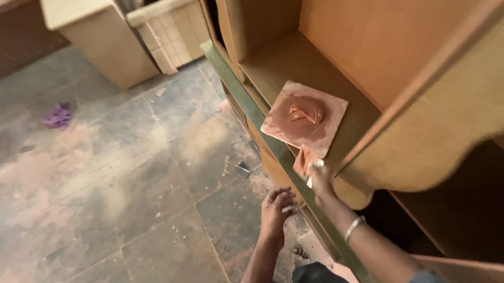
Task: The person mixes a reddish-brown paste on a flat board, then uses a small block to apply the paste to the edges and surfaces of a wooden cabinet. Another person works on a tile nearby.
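A square board [329, 135] smeared with a mound of reddish-brown putty [303, 113] lies on a shelf of a wooden cabinet [375, 44]. My right hand [319, 178] grips a small putty knife [304, 162] coated in the same paste, just below the board's near corner, at the cabinet's front edge. A metal bangle circles that wrist. My left hand [275, 209] hovers beside it, fingers loosely apart, holding nothing and close to the cabinet's lower front.
A dusty grey tiled floor [119, 180] spreads to the left, with a purple scrap [58, 115] on it. Pale wooden furniture pieces [103, 39] stand at the back. A curved cabinet side panel [440, 128] overhangs at right.
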